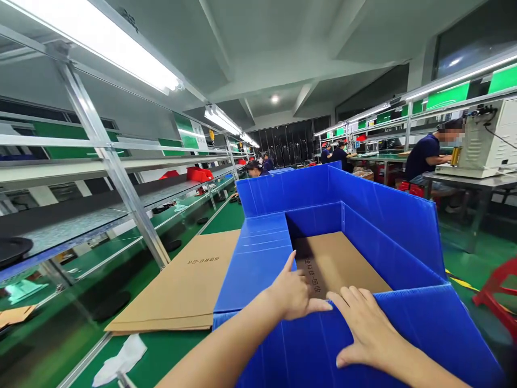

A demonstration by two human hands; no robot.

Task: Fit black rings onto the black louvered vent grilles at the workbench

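Left hand [293,293] rests at the near corner of the large blue corrugated-plastic box [404,226], fingers loosely curled against the flap edge, thumb raised; it clasps nothing. Right hand [363,326] lies flat and open, palm down, on the near blue flap, just beside the left hand. Directly beyond both hands, inside the box, lies a brown cardboard liner sheet [337,264] bearing printed characters. Left of the left hand, a stack of flat brown cardboard sheets [181,285] rests on the green workbench [169,350].

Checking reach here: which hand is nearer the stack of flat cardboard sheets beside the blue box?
Left. The left hand rests on the box flap next to the cardboard stack; the right hand lies farther right.
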